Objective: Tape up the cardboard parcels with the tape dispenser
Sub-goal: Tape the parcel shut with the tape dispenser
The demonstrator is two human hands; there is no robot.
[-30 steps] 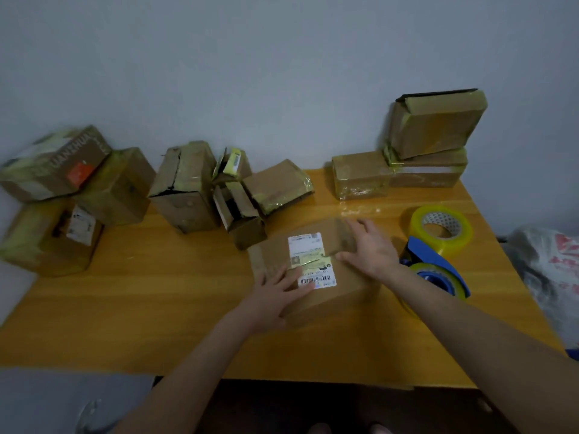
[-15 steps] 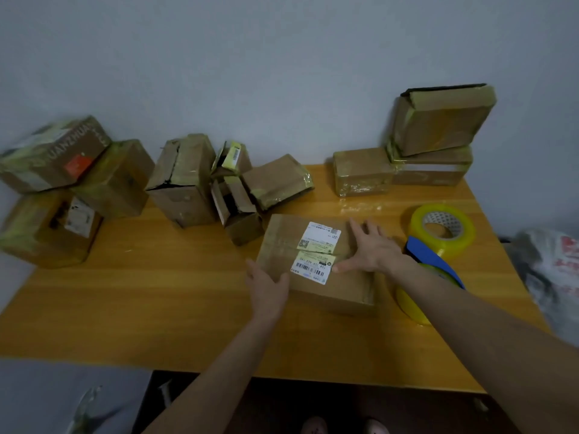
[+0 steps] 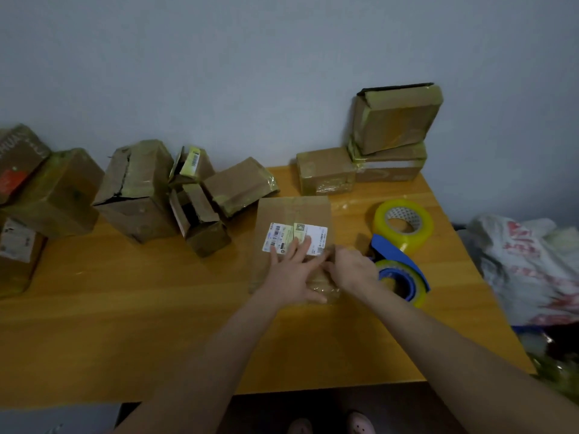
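**Parcel bench, one carton under both hands**

A yellow wooden table [image 3: 125, 324] is standing against a plain grey wall [image 3: 250, 73].

- Cardboard parcel [image 3: 294, 214]: lying flat at mid-table, with its white shipping label [image 3: 315, 233] facing up.
- Left hand [image 3: 293, 274]: pressing flat on the parcel's near half, fingers straight and spread, the tips overlapping the label.
- Right hand [image 3: 354, 269]: touching the parcel's right edge. Its fingers are pointing in toward the carton, but I cannot tell whether they are gripping or only pressing.
- Tape dispenser [image 3: 398, 267]: blue and loaded with yellowish tape, lying on the table just right of the right hand, with neither hand holding it.
- Spare tape roll [image 3: 402, 225]: sitting just behind the dispenser.
- Taped boxes [image 3: 388, 167]: stacked at the back right corner, with a tilted box [image 3: 394, 120] leaning on top and a smaller box [image 3: 326, 170] sitting beside them.
- Torn carton [image 3: 138, 189]: standing at back left among crowded parcels that are reaching close to the central parcel's far left corner.
- Open box [image 3: 200, 220]: gaping with its flaps apart, the inside too dark to read.
- Further cartons [image 3: 59, 192]: piling up at the far left.
- Plastic bag [image 3: 529, 264]: slumping beyond the table's right edge.
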